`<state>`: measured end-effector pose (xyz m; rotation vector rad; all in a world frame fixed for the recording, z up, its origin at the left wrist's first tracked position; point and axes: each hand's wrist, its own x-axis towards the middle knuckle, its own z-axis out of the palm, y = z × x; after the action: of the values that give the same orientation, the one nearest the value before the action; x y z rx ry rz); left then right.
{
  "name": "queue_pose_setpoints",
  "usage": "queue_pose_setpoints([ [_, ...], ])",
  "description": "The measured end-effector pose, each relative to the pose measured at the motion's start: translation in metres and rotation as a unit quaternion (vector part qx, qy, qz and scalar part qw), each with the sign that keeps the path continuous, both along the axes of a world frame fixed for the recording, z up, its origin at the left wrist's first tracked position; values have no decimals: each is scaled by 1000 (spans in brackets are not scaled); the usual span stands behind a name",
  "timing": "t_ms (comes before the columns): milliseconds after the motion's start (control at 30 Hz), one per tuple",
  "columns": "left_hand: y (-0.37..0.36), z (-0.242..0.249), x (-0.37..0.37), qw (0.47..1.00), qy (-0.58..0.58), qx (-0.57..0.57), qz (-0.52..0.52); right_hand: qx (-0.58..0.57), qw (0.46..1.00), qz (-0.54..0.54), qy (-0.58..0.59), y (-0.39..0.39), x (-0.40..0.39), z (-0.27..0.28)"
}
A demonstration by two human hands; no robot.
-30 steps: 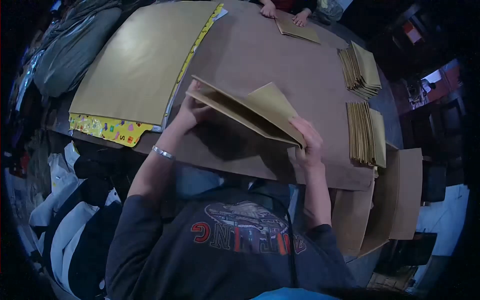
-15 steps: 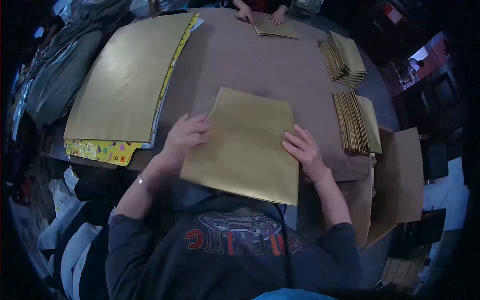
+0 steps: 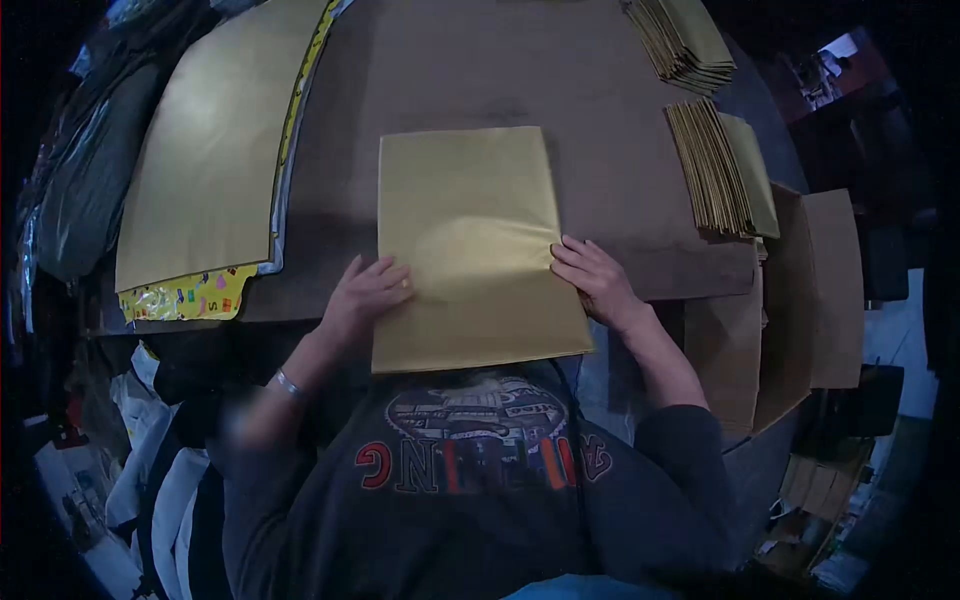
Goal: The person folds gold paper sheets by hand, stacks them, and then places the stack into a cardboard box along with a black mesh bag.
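Gold sheet point(image 3: 470, 245) lies flat on the brown table point(image 3: 500, 70), square in front of us, its near edge hanging past the table's edge over our dark sweatshirt point(image 3: 470, 480). We have a hand on each long side. Our left hand point(image 3: 368, 295) rests at the sheet's left edge, fingers curled loosely with the tips on the paper — whether the thumb is tucked under we cannot tell. Our right hand point(image 3: 595, 280) sits at the right edge, fingers spread and laid flat on the sheet's margin, pressing rather than gripping. A thin bracelet point(image 3: 288, 383) shows on our left wrist.

To the left, well apart from the sheet, a large gold sheet point(image 3: 205, 150) lies over a patterned yellow paper point(image 3: 185, 293) that peeks out at its near corner. To the right stand two stacks of folded gold pieces — one stack point(image 3: 725, 175) near the table's right edge, a second stack point(image 3: 685, 40) farther off. Brown cardboard flaps point(image 3: 825, 290) hang beside the table on the right.
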<state>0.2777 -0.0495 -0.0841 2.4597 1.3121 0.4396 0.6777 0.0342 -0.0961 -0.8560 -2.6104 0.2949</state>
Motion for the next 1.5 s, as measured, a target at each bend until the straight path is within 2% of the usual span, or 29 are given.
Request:
queue_pose_setpoints([
  [67,1,-14,-4,999,-41,1,13,-18,1000,11,-1,5,-2,8],
  [133,2,-14,-2,999,-46,0,17,7,999,-38,-4,6,-21,26],
  [200,4,-18,-3,998,-50,-1,23,1,999,-36,-18,12,-23,19],
  [267,7,-32,-7,999,18,-3,28,-38,999,30,-21,18,-22,10],
  [300,7,-31,-9,999,18,-3,28,-54,998,23,16,22,-18,3],
  [333,7,-31,-12,997,-58,-22,39,-54,998,23,15,23,-15,-3],
  [400,8,-28,-12,989,-133,-39,49,-137,983,-38,120,24,-12,-9],
  [533,23,-23,-11,992,-107,56,34,-154,962,-107,198,17,-17,-13],
  [567,24,-23,-9,977,-136,-53,157,-116,964,-134,199,17,-21,-15],
  [633,40,16,4,956,117,-187,193,-228,915,-251,218,13,-35,0],
  [667,49,17,8,956,117,-186,193,-201,904,-280,253,15,-43,-1],
  [700,56,18,12,951,-54,-166,255,-200,904,-281,253,19,-51,0],
  [733,61,18,14,914,-224,-139,308,-191,889,-328,257,24,-58,4],
  [767,66,14,12,914,-225,-138,307,-181,871,-374,262,30,-63,6],
  [833,75,-4,2,901,-312,-144,263,-192,877,-361,251,40,-67,3],
  [867,79,-10,-1,892,-355,-147,240,-161,892,-368,209,43,-69,3],
  [933,74,13,2,888,-344,-183,247,-106,909,-377,144,46,-69,2],
  [1000,72,21,4,913,-207,-178,303,-116,909,-375,141,48,-69,3],
  [1033,76,5,-6,883,-286,-257,271,-127,909,-372,138,48,-70,3],
  [1067,78,-10,-11,883,-286,-257,270,-126,909,-373,138,49,-70,3],
  [1133,82,-5,-6,891,-332,-192,244,-126,906,-381,131,51,-72,3],
  [1167,80,0,-6,868,-316,-259,281,-127,905,-385,127,51,-72,4],
  [1267,84,8,-2,866,-334,-245,279,-129,906,-378,143,50,-73,14],
  [1300,83,30,5,893,-268,-223,284,-141,900,-391,136,51,-73,15],
  [1333,81,29,5,893,-269,-221,285,-137,894,-406,131,53,-70,5],
  [1367,77,27,6,894,-315,-206,244,-136,895,-405,131,54,-68,2],
  [1433,76,26,6,848,-408,-268,207,-145,895,-385,171,56,-65,0],
  [1467,78,21,3,847,-409,-266,209,-163,886,-397,176,57,-66,-1],
  [1500,80,23,1,891,-306,-250,224,-164,888,-393,175,56,-67,-1],
])
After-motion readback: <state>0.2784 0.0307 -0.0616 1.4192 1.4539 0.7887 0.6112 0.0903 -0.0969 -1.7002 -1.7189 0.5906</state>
